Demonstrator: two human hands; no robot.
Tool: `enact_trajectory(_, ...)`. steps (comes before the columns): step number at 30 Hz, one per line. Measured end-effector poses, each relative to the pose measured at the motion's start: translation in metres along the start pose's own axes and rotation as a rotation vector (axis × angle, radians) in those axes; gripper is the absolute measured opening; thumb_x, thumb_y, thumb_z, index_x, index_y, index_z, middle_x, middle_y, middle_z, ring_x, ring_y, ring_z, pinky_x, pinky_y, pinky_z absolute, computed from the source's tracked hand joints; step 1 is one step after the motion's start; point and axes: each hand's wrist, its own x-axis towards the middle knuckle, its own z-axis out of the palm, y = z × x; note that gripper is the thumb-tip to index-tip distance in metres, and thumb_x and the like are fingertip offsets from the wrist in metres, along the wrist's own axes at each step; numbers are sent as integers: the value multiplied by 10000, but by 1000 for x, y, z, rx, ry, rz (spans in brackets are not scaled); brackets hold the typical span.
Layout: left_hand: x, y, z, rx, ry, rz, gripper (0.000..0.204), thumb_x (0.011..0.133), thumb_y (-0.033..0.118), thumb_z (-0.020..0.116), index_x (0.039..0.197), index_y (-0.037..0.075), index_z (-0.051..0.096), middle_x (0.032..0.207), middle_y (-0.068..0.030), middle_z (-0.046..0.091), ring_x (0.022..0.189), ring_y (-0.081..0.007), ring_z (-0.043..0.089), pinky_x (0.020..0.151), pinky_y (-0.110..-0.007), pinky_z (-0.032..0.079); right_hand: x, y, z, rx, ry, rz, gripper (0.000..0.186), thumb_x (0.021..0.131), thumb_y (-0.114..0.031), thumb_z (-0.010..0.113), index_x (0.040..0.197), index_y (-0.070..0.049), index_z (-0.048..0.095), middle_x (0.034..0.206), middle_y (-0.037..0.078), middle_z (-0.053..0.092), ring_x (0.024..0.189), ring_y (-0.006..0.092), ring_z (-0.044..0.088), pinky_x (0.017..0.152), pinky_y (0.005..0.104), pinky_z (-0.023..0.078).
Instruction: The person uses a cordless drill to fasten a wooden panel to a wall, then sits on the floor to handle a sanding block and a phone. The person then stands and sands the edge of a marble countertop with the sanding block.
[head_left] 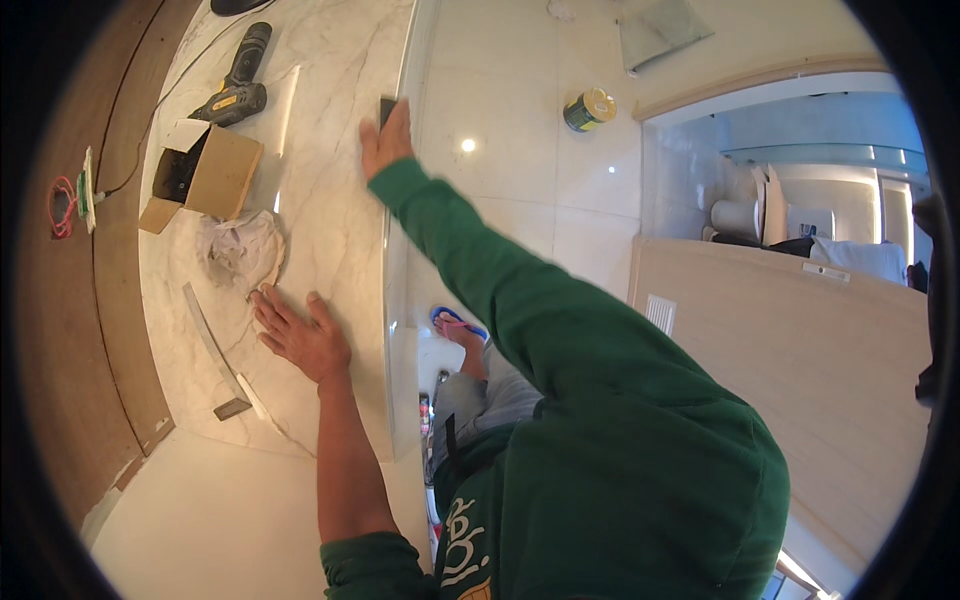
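Observation:
My left hand [305, 335] lies flat with spread fingers on the white marbled countertop [335, 230]. Its fingertips are at the near edge of a crumpled clear plastic bag [238, 250]. Farther up, my right hand [388, 145] is closed around a small dark block [387, 110] at the counter's right edge; the fingers partly hide the block. Left of my left hand lies a metal try square [208, 328], beside a thin white strip [256, 397]. An open cardboard box [222, 172] with dark contents stands beyond the bag, and a cordless drill [240, 85] lies behind it.
Along the left runs a brown wooden panel [95, 300] with a wall plate [88, 190], pink wires and a dark cable. A tin can [590, 109] stands on the tiled floor [520, 150]. At right are a pale wooden door [780, 330] and a doorway with stored items.

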Motion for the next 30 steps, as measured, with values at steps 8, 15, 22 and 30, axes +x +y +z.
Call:
enact_trajectory(8, 2, 0, 3, 76, -18, -14, 725, 1041, 481, 441, 1638, 116, 254, 1719, -95, 195, 1581, -311, 172, 1273, -531, 111, -289, -75, -41, -140, -305, 85, 909, 974, -194, 577, 1524, 230, -9, 1582, 490, 47, 1499, 613, 123, 1248, 579, 157)
enact_trajectory(15, 2, 0, 2, 50, -8, -3, 721, 1045, 491, 426, 1637, 116, 257, 1720, -103, 191, 1580, -315, 172, 1274, -537, 103, -143, -55, -8, -405, -70, 131, 920, 954, -276, 652, 1551, 183, 122, 1634, 411, 81, 1536, 534, 141, 1232, 569, 226)
enact_trajectory(22, -1, 0, 0, 16, -19, 4, 720, 1047, 489, 423, 1630, 97, 267, 1713, -125, 198, 1578, -327, 173, 1270, -548, 101, 31, -18, 13, -480, 143, 87, 933, 972, -377, 609, 1556, 175, 134, 1632, 401, 133, 1524, 522, 193, 1223, 559, 233)
enact_trajectory(30, 2, -1, 2, 38, -3, 4, 720, 1041, 483, 438, 1630, 102, 274, 1712, -119, 208, 1578, -322, 179, 1267, -550, 107, -240, -80, -32, -432, -221, 117, 927, 972, -316, 594, 1546, 202, 81, 1605, 451, 95, 1492, 578, 201, 1227, 573, 215)
